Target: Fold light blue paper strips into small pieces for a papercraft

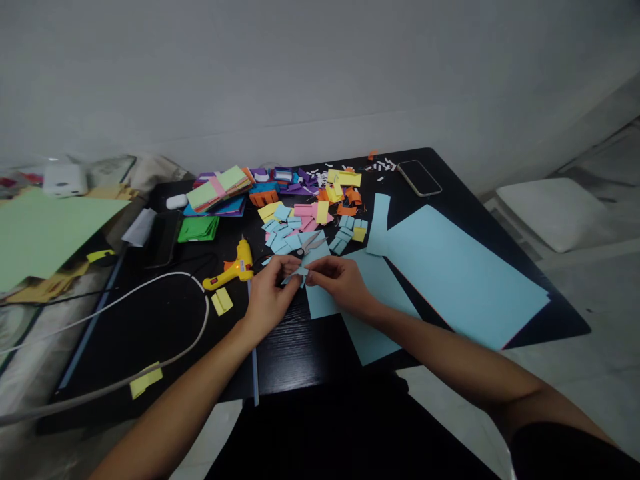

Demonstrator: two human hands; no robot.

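Observation:
My left hand [270, 293] and my right hand [337, 280] meet over the black table [165, 320], both pinching a small light-blue paper piece [297, 273] between their fingertips. The piece is folded or creased; its exact shape is hard to make out. Under my right hand lie light-blue paper sheets [370, 293]. Scissors [307, 245] rest just beyond my fingers, among several small blue, pink and yellow paper squares [290, 230]. A yellow glue gun [233, 269] lies just left of my left hand.
A large light-blue sheet [460, 273] covers the table's right side. A phone [419, 177] lies at the far edge. Stacks of coloured paper [220, 190] sit at the back. A white cable [150, 287] loops on the left, beside a green sheet [45, 233].

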